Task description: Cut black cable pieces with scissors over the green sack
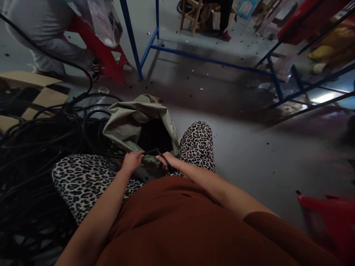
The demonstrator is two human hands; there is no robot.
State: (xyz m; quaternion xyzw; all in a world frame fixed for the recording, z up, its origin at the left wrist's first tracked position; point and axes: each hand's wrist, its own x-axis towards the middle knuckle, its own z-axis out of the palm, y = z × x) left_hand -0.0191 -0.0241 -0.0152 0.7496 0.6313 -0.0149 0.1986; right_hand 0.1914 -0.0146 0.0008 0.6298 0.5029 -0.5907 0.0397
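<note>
My left hand [133, 161] is closed round a black rubber strip or hose [149, 152], whose end points toward my other hand. Scissors with black handles [166, 161] are gripped in my right hand [169, 159], their blades close to the strip; whether they touch it I cannot tell. Both hands are over the near rim of an open grey-green woven sack [122, 127] between my knees. Dark pieces, too dim to make out singly, lie inside the sack.
A large heap of black hose [30, 173] spreads on the left beside an open cardboard box [46, 96]. Ahead stands a blue metal frame [205, 58]. Another person sits at upper left on a red stool [107, 55]. A red plastic object [330, 218] is at lower right.
</note>
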